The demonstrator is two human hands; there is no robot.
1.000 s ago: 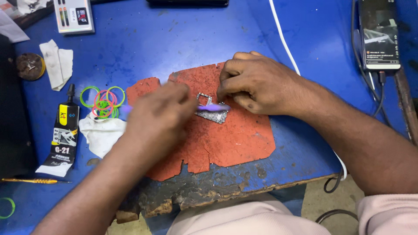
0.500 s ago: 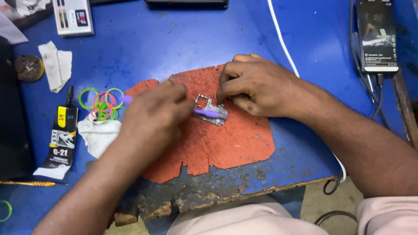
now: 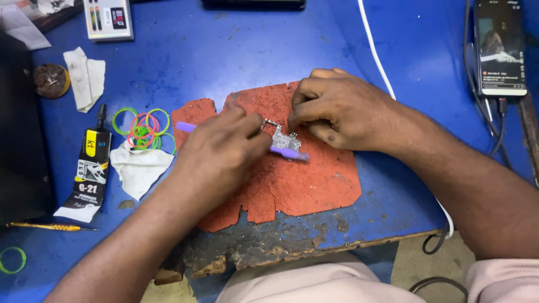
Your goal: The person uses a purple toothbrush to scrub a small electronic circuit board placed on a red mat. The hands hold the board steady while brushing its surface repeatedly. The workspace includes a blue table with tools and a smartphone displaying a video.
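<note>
Left hand: fingers closed around a slim purple tool, tip resting on a small silvery metal part. Right hand: fingers pinched narrow, pressing the part's edge. The part lies on a rough, ragged-edged red mat atop the scuffed blue desk. Coloured rubber bands lie left.

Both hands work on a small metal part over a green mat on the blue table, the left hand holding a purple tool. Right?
Not quite: the mat is reddish-orange, not green, as the head view shows. The rest holds: left hand holds the purple tool, right hand steadies the small metal part on the blue table.
</note>
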